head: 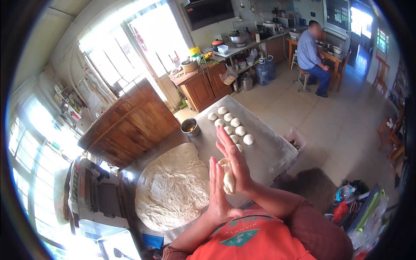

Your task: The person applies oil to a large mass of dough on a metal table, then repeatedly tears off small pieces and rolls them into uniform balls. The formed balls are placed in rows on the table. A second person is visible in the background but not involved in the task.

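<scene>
Between my palms, above the metal-topped table, is a lump of pale dough. My left hand has its fingers straight and presses the lump from the left. From the right, my right hand holds it too, fingers extended. Past my fingertips, several round dough balls lie in rough rows on the table; my right hand partly hides some. A large flat mass of dough spreads over the table to the left. A metal pot with something yellowish inside stands beyond it.
A wooden board stands upright at the table's far left. Below it is a machine with rollers. A blue scraper-like item lies at the near edge. A plastic bin stands off the right edge. Far back, a person sits by a wooden table.
</scene>
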The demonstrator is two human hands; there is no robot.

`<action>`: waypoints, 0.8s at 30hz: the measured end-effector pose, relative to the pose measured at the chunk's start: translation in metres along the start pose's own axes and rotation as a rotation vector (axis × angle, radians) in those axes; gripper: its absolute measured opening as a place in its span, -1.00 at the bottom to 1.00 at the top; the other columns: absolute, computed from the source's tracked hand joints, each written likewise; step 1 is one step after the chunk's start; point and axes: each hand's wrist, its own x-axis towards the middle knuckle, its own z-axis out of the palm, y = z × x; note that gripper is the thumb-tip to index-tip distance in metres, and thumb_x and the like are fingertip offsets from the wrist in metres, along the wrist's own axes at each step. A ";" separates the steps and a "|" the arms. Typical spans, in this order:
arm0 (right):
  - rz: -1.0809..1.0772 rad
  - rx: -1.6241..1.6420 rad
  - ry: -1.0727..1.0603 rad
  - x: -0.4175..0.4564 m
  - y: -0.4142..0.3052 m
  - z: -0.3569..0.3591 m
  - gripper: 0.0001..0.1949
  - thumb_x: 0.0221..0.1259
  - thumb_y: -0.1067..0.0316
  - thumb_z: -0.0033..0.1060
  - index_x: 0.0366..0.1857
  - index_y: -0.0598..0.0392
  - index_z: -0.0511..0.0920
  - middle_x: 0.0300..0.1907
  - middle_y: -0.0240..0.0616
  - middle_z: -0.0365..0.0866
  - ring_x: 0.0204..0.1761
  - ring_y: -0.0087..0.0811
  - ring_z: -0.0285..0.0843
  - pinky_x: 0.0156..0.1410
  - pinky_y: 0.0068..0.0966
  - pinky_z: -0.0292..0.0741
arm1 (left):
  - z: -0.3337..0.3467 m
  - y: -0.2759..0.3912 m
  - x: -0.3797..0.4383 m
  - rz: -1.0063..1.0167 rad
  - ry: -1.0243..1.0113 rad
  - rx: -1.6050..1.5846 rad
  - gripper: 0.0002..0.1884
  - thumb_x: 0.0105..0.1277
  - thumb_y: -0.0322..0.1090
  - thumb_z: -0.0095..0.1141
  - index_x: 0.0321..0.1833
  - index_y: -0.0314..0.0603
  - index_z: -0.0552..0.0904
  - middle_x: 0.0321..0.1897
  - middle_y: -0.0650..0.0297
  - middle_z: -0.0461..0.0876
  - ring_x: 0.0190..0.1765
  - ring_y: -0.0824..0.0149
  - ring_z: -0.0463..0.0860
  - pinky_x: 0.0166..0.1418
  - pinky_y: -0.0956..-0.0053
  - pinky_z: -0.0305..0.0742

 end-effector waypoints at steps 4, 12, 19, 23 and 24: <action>0.083 -0.203 -0.264 -0.050 -0.004 0.018 -0.30 0.64 -0.12 -0.27 0.57 0.28 0.10 0.55 0.10 0.18 0.63 -0.10 0.05 0.61 -0.26 0.12 | -0.029 -0.018 0.023 -0.244 0.101 -0.059 0.05 0.32 0.56 -0.08 0.56 -0.30 0.35 0.66 -0.27 -0.11 0.69 -0.19 -0.11 0.63 -0.08 -0.03; 0.745 0.649 0.265 -0.009 0.017 -0.001 -0.28 0.61 -0.19 -0.17 0.57 0.19 0.11 0.52 -0.04 0.25 0.51 -0.25 0.25 0.58 -0.30 0.21 | -0.013 -0.044 -0.010 -0.128 -0.042 -0.044 -0.42 0.38 -0.09 0.32 0.27 -0.38 0.45 0.26 -0.12 0.55 0.36 0.01 0.55 0.64 -0.11 0.07; 0.569 0.262 0.046 -0.062 0.045 0.015 -0.41 0.59 -0.23 -0.15 0.14 0.21 0.49 -0.04 -0.35 0.62 0.03 -0.60 0.54 0.14 -0.54 0.52 | 0.003 -0.038 -0.008 -0.313 0.335 -0.016 -0.44 0.42 -0.36 0.24 0.38 -0.41 0.34 0.13 -0.05 0.62 0.27 0.05 0.64 0.46 0.08 0.41; 1.106 0.495 0.029 -0.066 0.059 0.005 -0.25 0.46 -0.50 -0.26 0.04 0.10 0.59 -0.16 -0.34 0.63 -0.06 -0.54 0.58 0.05 -0.50 0.54 | -0.010 -0.047 -0.024 -0.707 0.059 -0.390 -0.27 0.33 -0.35 0.35 0.52 -0.37 0.32 0.15 0.00 0.69 0.10 0.22 0.71 0.24 0.32 0.56; 0.975 0.283 -0.015 -0.078 0.091 0.000 -0.29 0.47 -0.44 -0.19 0.04 0.11 0.60 -0.15 -0.29 0.63 -0.04 -0.46 0.60 0.08 -0.44 0.54 | -0.016 -0.059 -0.042 -0.838 0.020 -0.408 -0.25 0.31 -0.35 0.37 0.52 -0.36 0.35 0.14 0.03 0.72 0.04 0.29 0.73 0.18 0.39 0.59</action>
